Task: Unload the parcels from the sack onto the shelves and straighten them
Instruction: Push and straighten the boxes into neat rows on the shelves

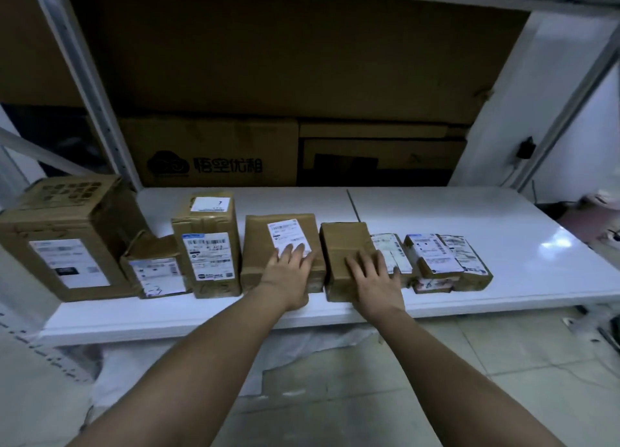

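Several brown parcels stand in a row along the front of the white shelf [469,232]. My left hand [288,272] lies flat on a flat brown parcel with a white label [268,248], fingers straight. My right hand [375,279] rests flat on the plain brown parcel [342,245] beside it. To the left stand a tall labelled box [209,245], a small low box [154,272] and a big carton [67,238]. To the right lie a few small labelled packets [436,259]. The white sack [201,356] lies on the floor under the shelf.
Large flat cartons [214,151] lean against the back of the shelf. Grey metal uprights [90,87] frame the bay at the left and right. The shelf's right half is bare white board. Tiled floor [503,362] lies below at the right.
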A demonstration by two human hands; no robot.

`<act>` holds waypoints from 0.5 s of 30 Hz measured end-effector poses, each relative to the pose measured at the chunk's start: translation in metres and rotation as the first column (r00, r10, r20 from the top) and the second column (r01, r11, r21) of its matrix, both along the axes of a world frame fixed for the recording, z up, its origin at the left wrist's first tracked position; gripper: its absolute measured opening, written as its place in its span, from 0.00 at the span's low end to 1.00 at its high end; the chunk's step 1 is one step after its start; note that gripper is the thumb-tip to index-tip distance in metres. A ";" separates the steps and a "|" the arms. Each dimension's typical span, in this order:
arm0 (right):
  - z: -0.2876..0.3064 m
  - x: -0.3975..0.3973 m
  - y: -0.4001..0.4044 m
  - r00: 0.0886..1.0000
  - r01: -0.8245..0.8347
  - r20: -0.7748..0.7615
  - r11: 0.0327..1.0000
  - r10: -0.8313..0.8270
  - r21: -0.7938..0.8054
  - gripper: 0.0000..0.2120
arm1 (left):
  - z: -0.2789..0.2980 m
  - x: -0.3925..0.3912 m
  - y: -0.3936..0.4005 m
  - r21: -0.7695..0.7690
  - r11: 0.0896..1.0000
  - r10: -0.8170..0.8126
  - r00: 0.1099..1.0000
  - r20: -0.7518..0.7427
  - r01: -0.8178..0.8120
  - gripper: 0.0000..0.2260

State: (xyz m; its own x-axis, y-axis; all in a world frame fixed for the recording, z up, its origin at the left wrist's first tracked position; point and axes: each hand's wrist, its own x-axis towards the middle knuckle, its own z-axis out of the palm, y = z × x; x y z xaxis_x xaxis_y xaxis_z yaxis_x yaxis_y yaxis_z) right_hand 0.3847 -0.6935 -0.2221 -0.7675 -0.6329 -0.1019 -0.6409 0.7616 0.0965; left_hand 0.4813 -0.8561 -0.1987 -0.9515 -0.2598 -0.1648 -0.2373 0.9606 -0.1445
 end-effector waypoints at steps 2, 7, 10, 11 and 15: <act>-0.003 -0.003 0.003 1.000 -0.011 0.001 1.000 0.011 0.011 0.37 | -0.008 -0.006 0.003 0.077 0.991 0.101 0.991 0.086 -0.108 0.39; -0.012 -0.009 -0.004 1.000 -0.014 -0.012 1.000 0.013 -0.023 0.34 | -0.018 -0.009 0.001 0.130 0.970 0.187 0.972 0.143 -0.206 0.41; -0.016 -0.012 -0.012 1.000 -0.003 -0.012 0.999 0.003 -0.043 0.34 | -0.022 -0.006 0.001 0.166 0.964 0.187 0.973 0.136 -0.208 0.41; -0.016 -0.013 -0.015 1.000 0.003 -0.008 0.999 -0.003 -0.047 0.34 | -0.022 -0.007 0.000 0.175 0.962 0.185 0.973 0.136 -0.208 0.41; -0.018 -0.018 -0.020 1.000 0.018 0.010 0.999 -0.017 -0.046 0.35 | -0.020 -0.009 -0.003 0.210 0.956 0.178 0.974 0.142 -0.205 0.41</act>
